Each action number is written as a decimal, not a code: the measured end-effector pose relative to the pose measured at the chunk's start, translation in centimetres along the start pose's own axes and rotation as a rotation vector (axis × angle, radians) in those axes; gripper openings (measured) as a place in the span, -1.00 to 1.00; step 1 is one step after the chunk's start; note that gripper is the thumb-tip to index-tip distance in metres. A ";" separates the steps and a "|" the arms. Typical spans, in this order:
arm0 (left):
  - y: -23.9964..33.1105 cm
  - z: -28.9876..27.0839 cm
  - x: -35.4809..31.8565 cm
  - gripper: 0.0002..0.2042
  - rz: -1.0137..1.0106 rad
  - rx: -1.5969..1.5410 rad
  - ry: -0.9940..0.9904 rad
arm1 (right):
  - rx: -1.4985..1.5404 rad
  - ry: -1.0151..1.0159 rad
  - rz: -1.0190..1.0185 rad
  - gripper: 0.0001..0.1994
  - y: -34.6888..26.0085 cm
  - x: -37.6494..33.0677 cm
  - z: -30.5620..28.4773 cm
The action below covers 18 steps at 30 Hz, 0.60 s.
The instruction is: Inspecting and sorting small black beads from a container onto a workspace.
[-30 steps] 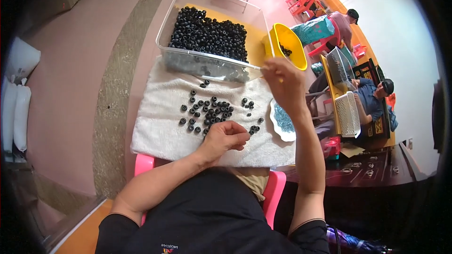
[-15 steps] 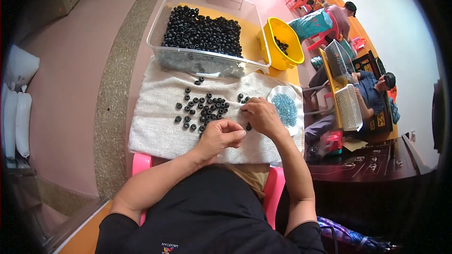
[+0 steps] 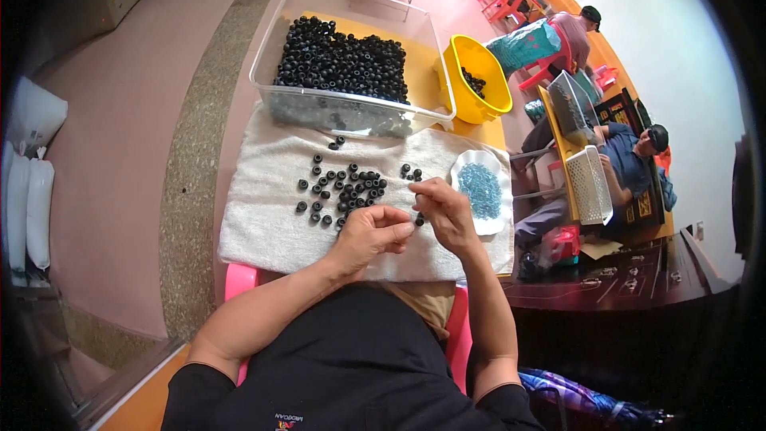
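Beads (image 3: 356, 188): loose black ones on the towel (image 3: 271, 231), around the middle of the near part of the surface (image 3: 491, 134), a smaller group just to their right; we take the cloth to stop rolling and the spread to keep single ones within reach.
Left hand (image 3: 372, 234): at the near side of the beads, thumb and index drawn together; we cannot tell whether anything sits between them.
Right hand (image 3: 444, 209): just beside the smaller group, its fingers curled; we cannot tell what, if anything, they grasp.
Dish (image 3: 488, 227): white and wavy-rimmed, by the surface's right edge, probably to keep its pale blue bits (image 3: 479, 190) from scattering.
Tub (image 3: 435, 116): clear, toward the far edge, holding many more beads, likely there to leave the hands room.
Bowl (image 3: 491, 72): yellow, beside the tub along the right edge, dark pieces inside.
Beyond: past the right edge we see a seated person (image 3: 626, 156) at a white basket (image 3: 588, 185).
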<state>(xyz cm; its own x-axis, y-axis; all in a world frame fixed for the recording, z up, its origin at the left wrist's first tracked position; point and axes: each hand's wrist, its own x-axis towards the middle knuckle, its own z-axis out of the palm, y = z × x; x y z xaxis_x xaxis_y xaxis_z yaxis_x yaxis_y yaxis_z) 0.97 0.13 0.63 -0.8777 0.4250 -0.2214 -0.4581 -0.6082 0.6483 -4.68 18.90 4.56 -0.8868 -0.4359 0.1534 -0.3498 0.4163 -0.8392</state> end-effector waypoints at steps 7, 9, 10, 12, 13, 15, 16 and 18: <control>0.3 0.0 -0.1 -0.73 -0.024 -0.007 -0.061 | 0.165 0.028 0.098 -0.88 -0.4 -1.8 1.4; 0.4 -0.1 -0.1 -0.73 -0.039 -0.025 -0.061 | 0.203 0.061 0.089 -0.89 -0.2 -2.2 1.4; 0.4 -0.1 -0.1 -0.73 -0.040 -0.023 -0.061 | 0.223 0.062 0.093 -0.89 -0.3 -2.2 1.4; 0.5 -0.2 -0.1 -0.72 -0.027 0.017 -0.071 | 0.243 0.065 0.096 -0.89 -0.3 -2.4 1.1; 0.4 -0.2 0.0 -0.72 -0.028 0.019 -0.073 | 0.188 0.052 0.053 -0.89 -0.3 -2.4 0.9; -0.1 -0.4 0.1 -0.72 -0.002 0.057 -0.077 | 0.132 0.041 0.009 -0.90 -0.3 -2.5 0.8; 0.0 -0.3 0.1 -0.72 -0.002 0.059 -0.080 | 0.123 0.044 -0.010 -0.89 -0.3 -2.6 0.8; 0.1 -0.2 0.0 -0.72 0.023 0.135 -0.104 | 0.115 0.050 -0.029 -0.88 -0.4 -2.7 0.9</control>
<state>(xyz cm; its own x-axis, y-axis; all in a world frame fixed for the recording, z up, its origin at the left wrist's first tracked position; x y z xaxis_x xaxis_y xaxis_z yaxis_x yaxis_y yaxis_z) 0.90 -0.07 0.59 -0.8652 0.4832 -0.1339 -0.4091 -0.5258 0.7458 -1.83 19.20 3.95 -0.8918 -0.4046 0.2024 -0.3415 0.3085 -0.8878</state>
